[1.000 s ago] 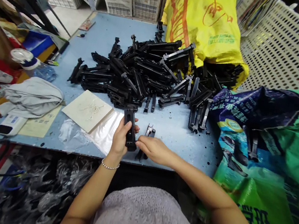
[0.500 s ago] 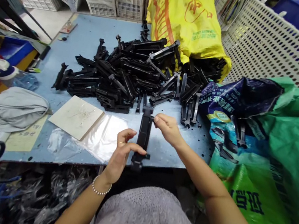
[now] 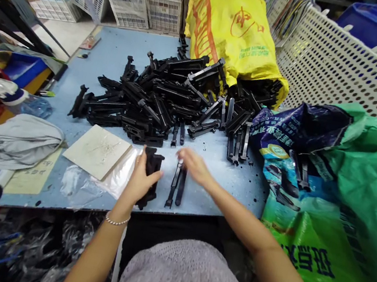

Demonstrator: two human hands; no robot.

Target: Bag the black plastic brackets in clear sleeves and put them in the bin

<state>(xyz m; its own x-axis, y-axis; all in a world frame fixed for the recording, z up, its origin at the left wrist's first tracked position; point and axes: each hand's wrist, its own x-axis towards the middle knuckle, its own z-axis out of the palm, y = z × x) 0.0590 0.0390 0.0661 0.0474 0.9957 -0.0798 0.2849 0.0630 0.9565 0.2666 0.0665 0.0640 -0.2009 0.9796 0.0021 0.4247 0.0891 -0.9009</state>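
My left hand is wrapped round a black plastic part near the table's front edge, thumb on its right side. To the right lie two slim black pieces, side by side and lengthwise. Over their far ends is my right hand, its fingers blurred by motion, so whether they grip anything is hidden. Beyond both hands spreads a large heap of black parts. Some slim pieces lie at its near and right edges.
A yellow bag holding black parts stands behind the heap. Green and blue bags and a white perforated basket are at right. A beige square board, clear plastic film and a grey cloth lie at left.
My left hand and a black part have shifted left. Two slim pieces now lie where the part was. My right hand has moved slightly left and down, and the view has shifted a little.
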